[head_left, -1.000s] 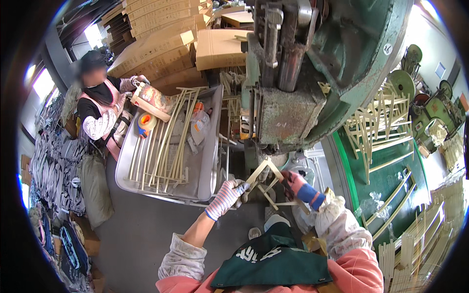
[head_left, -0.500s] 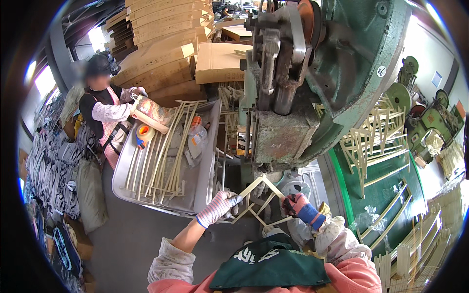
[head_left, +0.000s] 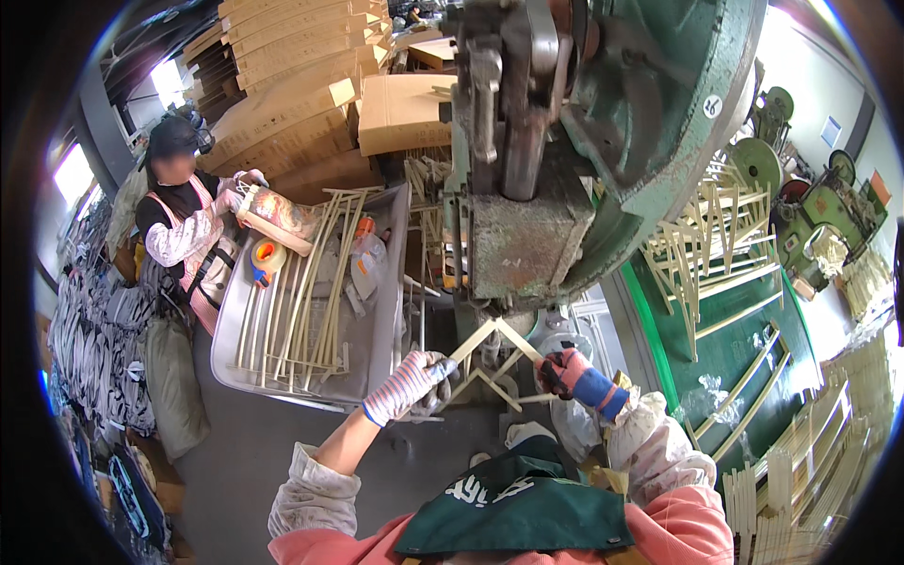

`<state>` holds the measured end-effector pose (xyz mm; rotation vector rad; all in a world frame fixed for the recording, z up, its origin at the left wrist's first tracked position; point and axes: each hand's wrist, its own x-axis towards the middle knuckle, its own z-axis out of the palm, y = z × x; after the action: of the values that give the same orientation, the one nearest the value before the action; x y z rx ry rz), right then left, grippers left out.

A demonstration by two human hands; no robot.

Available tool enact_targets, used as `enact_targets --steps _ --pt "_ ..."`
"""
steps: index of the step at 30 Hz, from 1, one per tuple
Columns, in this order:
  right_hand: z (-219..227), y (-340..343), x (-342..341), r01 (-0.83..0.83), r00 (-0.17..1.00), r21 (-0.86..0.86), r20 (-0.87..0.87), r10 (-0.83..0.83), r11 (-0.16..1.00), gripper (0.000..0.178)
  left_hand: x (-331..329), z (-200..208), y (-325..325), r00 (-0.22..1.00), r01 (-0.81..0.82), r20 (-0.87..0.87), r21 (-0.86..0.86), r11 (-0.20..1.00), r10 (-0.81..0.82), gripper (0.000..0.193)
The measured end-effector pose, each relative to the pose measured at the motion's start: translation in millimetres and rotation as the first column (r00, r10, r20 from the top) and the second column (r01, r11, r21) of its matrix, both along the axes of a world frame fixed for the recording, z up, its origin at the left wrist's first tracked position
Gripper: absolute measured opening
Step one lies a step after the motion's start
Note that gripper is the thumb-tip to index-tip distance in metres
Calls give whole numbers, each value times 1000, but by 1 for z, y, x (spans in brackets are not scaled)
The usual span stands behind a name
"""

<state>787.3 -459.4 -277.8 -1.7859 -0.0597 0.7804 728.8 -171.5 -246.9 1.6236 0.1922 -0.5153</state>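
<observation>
Left hand (head_left: pixel 411 385) and right hand (head_left: pixel 567 371): fingers closed on either side of pale frame (head_left: pixel 474 342), peak near lower end of press head (head_left: pixel 523 250). Risk: uneven grip could skew the corner; straying fingers could be pinched.

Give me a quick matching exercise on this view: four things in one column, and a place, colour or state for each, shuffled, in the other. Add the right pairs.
Things
1. Left hand
2. Right hand
3. V-shaped piece
4. Tape roll

Places, colours, states
A. Held between both hands, its point away from the wearer
B. At the grey bin, with an orange inner ring
C. In a glove with a broad blue band near the wrist
D. In a pale striped glove, on the piece's left leg

Pairs: 1-D, 2-C, 3-A, 4-B
</observation>
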Motion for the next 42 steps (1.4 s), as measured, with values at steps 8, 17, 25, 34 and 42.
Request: enact_targets --steps 8,17,25,34,42 --pt "-12 -18 -15 -235 968 366 4 251 900 26 -45 18 -21 825 -425 551 753 502 -126 44" --pt "-236 -150 21 -106 874 77 -469 130 991 23 -184 121 168 445 -722 895 357 593 3 38" --pt "-192 -81 -85 6 991 884 -69 118 467 56 -319 54 295 70 -946 719 -173 275 691 51" --pt "-10 -93 -126 114 969 704 -233 77 701 28 -334 -128 186 -140 -990 233 -44 -133 962 29" --pt "-28 -20 -133 -271 954 337 -30 298 902 32 -185 -41 -92 886 66 444 162 985 -132 42"
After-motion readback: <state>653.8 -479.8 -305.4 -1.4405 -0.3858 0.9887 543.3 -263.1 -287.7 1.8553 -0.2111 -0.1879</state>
